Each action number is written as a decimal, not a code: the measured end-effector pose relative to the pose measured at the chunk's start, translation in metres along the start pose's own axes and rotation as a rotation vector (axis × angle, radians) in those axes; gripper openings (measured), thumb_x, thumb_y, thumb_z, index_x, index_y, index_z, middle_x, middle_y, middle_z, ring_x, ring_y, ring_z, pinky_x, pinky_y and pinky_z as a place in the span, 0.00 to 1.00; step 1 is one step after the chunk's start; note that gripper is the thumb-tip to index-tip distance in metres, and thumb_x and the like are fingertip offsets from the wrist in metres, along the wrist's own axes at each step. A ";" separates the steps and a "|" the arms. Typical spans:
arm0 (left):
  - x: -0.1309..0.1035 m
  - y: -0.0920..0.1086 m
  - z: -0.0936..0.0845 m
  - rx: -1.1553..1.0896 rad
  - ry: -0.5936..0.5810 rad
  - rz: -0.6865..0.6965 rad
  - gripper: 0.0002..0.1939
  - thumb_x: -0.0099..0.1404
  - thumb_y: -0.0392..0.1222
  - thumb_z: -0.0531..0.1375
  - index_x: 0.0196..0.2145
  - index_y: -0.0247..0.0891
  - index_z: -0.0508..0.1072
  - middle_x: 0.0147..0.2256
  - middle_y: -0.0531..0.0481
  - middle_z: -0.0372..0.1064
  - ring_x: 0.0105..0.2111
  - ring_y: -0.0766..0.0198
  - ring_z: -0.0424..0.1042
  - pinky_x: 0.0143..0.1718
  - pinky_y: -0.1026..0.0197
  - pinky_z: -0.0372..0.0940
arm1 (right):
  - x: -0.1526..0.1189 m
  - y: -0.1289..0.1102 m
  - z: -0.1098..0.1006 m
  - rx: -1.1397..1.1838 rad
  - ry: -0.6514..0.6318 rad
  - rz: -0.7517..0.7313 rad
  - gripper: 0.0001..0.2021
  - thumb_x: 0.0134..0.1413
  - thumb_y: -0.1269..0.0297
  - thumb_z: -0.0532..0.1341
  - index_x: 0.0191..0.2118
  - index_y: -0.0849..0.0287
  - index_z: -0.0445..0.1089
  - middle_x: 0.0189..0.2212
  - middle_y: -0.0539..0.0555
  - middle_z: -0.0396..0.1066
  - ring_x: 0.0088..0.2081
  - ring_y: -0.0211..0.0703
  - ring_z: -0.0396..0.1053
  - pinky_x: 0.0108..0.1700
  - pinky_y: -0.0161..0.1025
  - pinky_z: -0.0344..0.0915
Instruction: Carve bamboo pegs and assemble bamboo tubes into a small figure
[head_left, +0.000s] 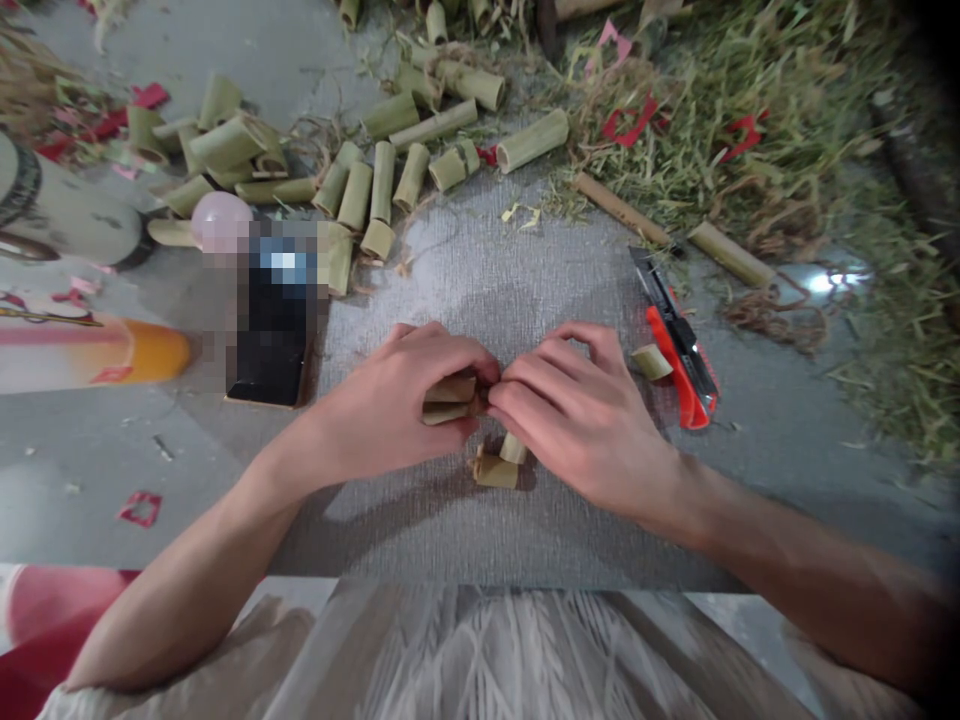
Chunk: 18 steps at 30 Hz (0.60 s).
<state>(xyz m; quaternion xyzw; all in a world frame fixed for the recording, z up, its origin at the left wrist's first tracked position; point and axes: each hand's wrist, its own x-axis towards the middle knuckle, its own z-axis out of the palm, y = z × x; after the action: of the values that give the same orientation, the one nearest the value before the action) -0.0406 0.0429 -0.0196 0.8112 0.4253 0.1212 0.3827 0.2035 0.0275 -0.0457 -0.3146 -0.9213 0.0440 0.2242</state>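
Near the middle of the grey table, my left hand [405, 395] is wrapped round a short piece of bamboo [448, 400], which shows between thumb and fingers. My right hand [581, 415] meets it from the right, fingertips pinched at the bamboo's right end; what they grip there is too small to make out. Just below, between the hands, lie two small bamboo bits [496, 470], one with something brown and twisted at its left end. To the right of my right hand rest a small bamboo offcut [652, 362] and a red utility knife [679, 350].
Several bamboo tubes [382, 180] lie along the back of the table [420, 520]. A black phone [271, 345], an orange-tipped container [142, 350] and a large cylinder [71, 205] stand or lie left. Shredded leaves [810, 130] and twine [784, 320] cover the right.
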 end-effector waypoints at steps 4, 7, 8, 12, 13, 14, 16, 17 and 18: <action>0.001 0.000 0.001 0.011 -0.003 0.007 0.17 0.63 0.30 0.62 0.48 0.45 0.73 0.45 0.53 0.80 0.48 0.54 0.77 0.55 0.47 0.64 | -0.001 0.000 0.001 0.008 -0.004 -0.007 0.09 0.73 0.77 0.62 0.41 0.58 0.76 0.37 0.50 0.78 0.41 0.44 0.72 0.60 0.51 0.63; 0.001 0.002 0.003 0.081 0.013 0.031 0.17 0.63 0.29 0.61 0.48 0.43 0.72 0.46 0.50 0.78 0.49 0.53 0.77 0.53 0.47 0.64 | -0.001 0.000 0.001 -0.002 -0.011 -0.008 0.09 0.74 0.77 0.62 0.40 0.58 0.75 0.37 0.50 0.78 0.42 0.43 0.72 0.60 0.51 0.63; 0.001 0.002 0.003 0.112 0.014 0.036 0.17 0.63 0.30 0.61 0.49 0.43 0.72 0.46 0.49 0.77 0.49 0.53 0.77 0.52 0.47 0.63 | -0.001 0.000 0.000 -0.005 -0.017 -0.008 0.09 0.74 0.76 0.62 0.40 0.58 0.75 0.37 0.50 0.77 0.42 0.43 0.72 0.60 0.51 0.63; -0.001 0.005 0.005 0.183 -0.030 0.041 0.14 0.63 0.31 0.60 0.46 0.41 0.72 0.41 0.50 0.73 0.44 0.54 0.75 0.49 0.48 0.61 | 0.000 0.000 -0.001 -0.011 -0.037 -0.011 0.11 0.75 0.75 0.61 0.38 0.57 0.74 0.37 0.49 0.77 0.42 0.44 0.70 0.60 0.51 0.64; -0.002 0.006 0.005 0.192 -0.047 0.046 0.11 0.63 0.31 0.60 0.43 0.41 0.70 0.40 0.51 0.72 0.42 0.55 0.74 0.48 0.48 0.61 | 0.000 0.000 -0.002 -0.010 -0.039 -0.019 0.11 0.75 0.75 0.61 0.38 0.57 0.74 0.37 0.49 0.76 0.41 0.44 0.70 0.60 0.51 0.64; -0.002 0.007 0.005 0.198 -0.060 0.055 0.09 0.63 0.32 0.60 0.41 0.42 0.69 0.38 0.52 0.72 0.40 0.56 0.74 0.48 0.49 0.60 | 0.000 0.001 -0.002 -0.006 -0.040 -0.031 0.11 0.75 0.75 0.61 0.37 0.57 0.74 0.36 0.49 0.76 0.41 0.44 0.69 0.59 0.51 0.65; -0.003 0.008 0.004 0.199 -0.083 0.064 0.08 0.64 0.32 0.60 0.38 0.42 0.66 0.36 0.53 0.72 0.37 0.58 0.73 0.47 0.49 0.60 | 0.001 0.001 -0.003 0.005 -0.047 -0.064 0.11 0.75 0.75 0.62 0.37 0.57 0.73 0.35 0.49 0.75 0.40 0.44 0.68 0.59 0.50 0.65; -0.004 0.008 0.004 0.198 -0.098 0.059 0.08 0.64 0.32 0.60 0.37 0.42 0.65 0.36 0.54 0.72 0.36 0.59 0.73 0.47 0.50 0.61 | 0.001 0.002 -0.003 0.009 -0.056 -0.078 0.11 0.75 0.74 0.62 0.37 0.56 0.74 0.35 0.49 0.75 0.40 0.44 0.68 0.59 0.50 0.65; -0.004 0.008 0.003 0.196 -0.108 0.053 0.07 0.64 0.32 0.60 0.37 0.42 0.65 0.35 0.54 0.72 0.35 0.60 0.72 0.48 0.50 0.61 | 0.001 0.002 -0.003 0.013 -0.064 -0.089 0.11 0.76 0.74 0.62 0.37 0.56 0.74 0.35 0.49 0.75 0.40 0.44 0.69 0.59 0.49 0.65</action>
<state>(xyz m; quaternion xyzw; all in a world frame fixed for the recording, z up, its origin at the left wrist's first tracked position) -0.0364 0.0354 -0.0150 0.8610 0.3922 0.0456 0.3207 0.2051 0.0299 -0.0425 -0.2701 -0.9408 0.0502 0.1984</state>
